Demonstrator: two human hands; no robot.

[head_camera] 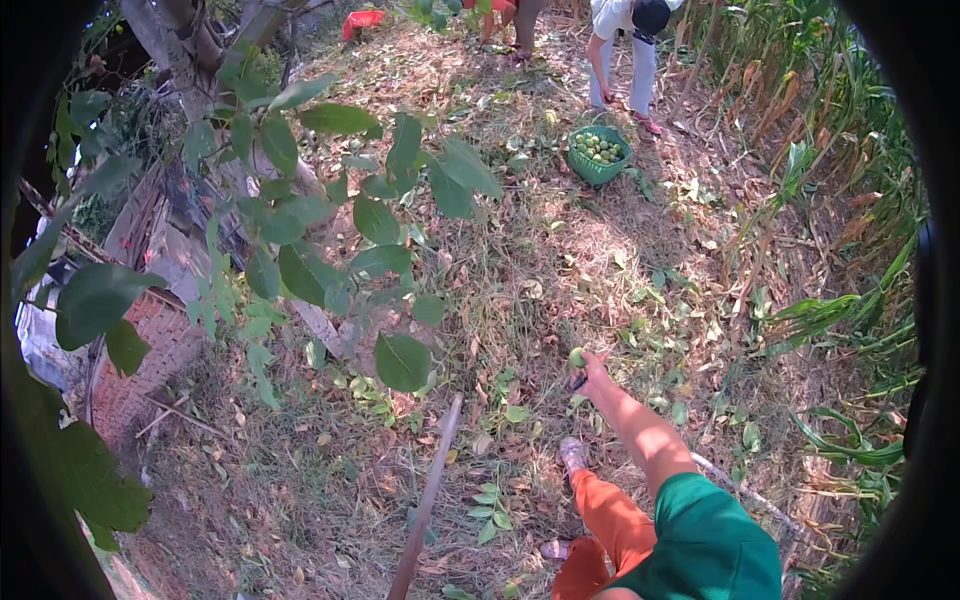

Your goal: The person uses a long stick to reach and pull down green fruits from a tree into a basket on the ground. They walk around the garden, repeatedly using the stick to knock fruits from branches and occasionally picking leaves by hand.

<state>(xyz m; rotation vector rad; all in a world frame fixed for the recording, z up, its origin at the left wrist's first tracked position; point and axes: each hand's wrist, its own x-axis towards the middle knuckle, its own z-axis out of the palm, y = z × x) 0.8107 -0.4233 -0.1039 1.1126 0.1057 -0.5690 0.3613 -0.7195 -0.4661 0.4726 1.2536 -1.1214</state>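
Observation:
My right hand reaches forward low over the ground, its fingers closed on a round green fruit that looks like a walnut in its husk. A small dark object shows at the same fingers, too small to identify. My left hand is out of view. Left of my legs, a wooden pole slants up from the bottom edge; whatever holds its lower end is hidden.
Ahead, a green plastic basket holds several green fruits. A person in white bends behind it; another person is farther back. Leafy branches hang at left, near a brick structure. Corn plants line the right.

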